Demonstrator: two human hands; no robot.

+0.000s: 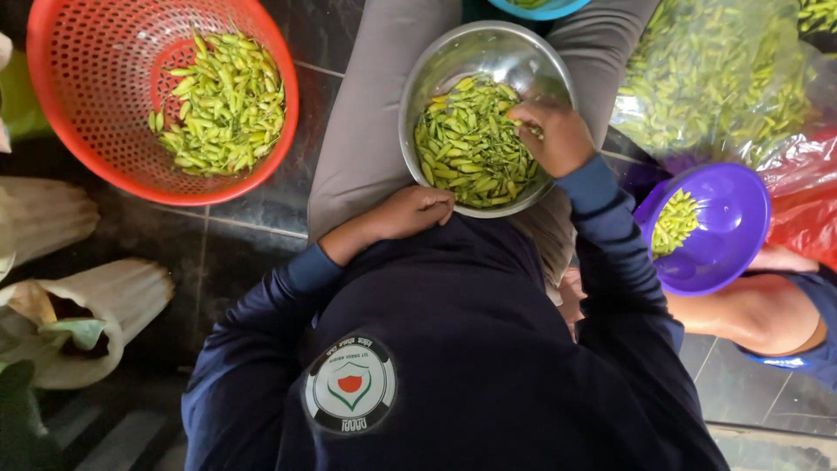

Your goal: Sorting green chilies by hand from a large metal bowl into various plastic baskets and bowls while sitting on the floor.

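A steel bowl rests on the person's lap, on grey-trousered legs, and holds a heap of green chillies banked toward its near side. On the dark tiled floor at the upper left stands an orange mesh basket with another pile of green chillies. To the right, a purple bowl with a small clump of chillies sits tilted beside another person's bare arm. Behind it lies a clear plastic bag full of chillies.

The right hand reaches into the steel bowl at its right edge, fingers curled together on a few chillies. The left hand lies against the bowl's near rim, fingers loosely bent and closed on nothing, wrist bent inward.
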